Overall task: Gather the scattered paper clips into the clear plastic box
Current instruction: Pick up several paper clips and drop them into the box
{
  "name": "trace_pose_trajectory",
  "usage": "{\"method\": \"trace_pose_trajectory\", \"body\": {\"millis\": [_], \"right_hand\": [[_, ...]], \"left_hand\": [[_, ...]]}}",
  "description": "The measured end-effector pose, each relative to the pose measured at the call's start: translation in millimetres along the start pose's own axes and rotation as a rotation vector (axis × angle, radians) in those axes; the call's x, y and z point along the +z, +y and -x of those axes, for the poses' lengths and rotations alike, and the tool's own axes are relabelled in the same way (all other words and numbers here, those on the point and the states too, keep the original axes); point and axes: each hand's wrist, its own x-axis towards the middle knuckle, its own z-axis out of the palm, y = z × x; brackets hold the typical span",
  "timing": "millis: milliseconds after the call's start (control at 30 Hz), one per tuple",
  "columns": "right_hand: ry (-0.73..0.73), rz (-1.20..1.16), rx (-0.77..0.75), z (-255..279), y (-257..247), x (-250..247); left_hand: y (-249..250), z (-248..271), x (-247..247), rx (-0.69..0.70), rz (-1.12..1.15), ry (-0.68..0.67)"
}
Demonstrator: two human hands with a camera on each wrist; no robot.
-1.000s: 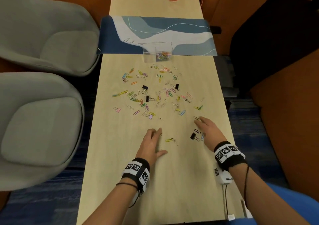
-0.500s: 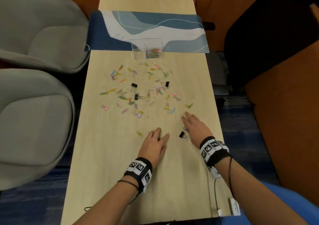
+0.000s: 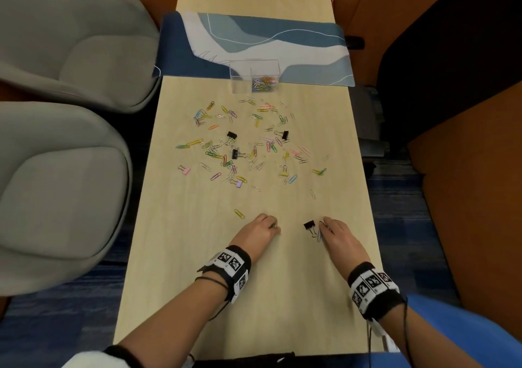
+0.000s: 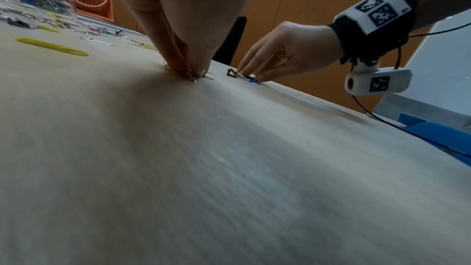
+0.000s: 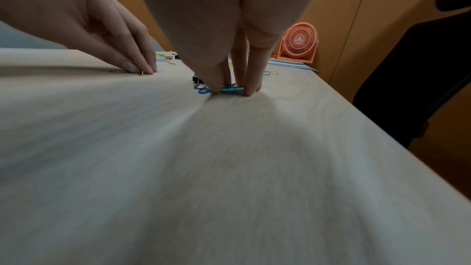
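Pale wooden tabletop (image 3: 254, 297), lower frame: a few paper clips (image 4: 201, 77) are pinched by the left hand (image 3: 258, 230); blue clips (image 5: 229, 89) are pinched by the right hand (image 3: 340, 236), for carrying to the clear plastic box (image 3: 255, 76) at upper centre.

Dim, even indoor light; wrist views smeared with blur, soft shadows under fingers (image 5: 251, 80).

The head view looks steeply down along the tabletop (image 3: 265, 297) toward its far end. Each wrist view sits low, just above the tabletop, facing the far end past its own fingers. Both show the orange fan (image 5: 299, 42).
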Motion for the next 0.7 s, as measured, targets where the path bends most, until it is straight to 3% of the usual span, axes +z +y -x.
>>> {"method": "trace_pose_trajectory", "body": {"millis": [233, 433, 533, 700], "right_hand": [[0.054, -0.144, 0.134, -5, -6, 7], [0.121, -0.252, 0.249, -7, -12, 7], [0.091, -0.188, 0.203, -5, -21, 13], [0.009, -0.092, 0.084, -4, -42, 11]], "left_hand": [[0, -3, -14, -0.048, 0.037, -0.014], [-3, 2, -18, -0.056, -0.1, -0.04], [-6, 5, -18, -0.075, -0.131, -0.022], [-11, 5, -26, -0.116, -0.074, -0.137]]}}
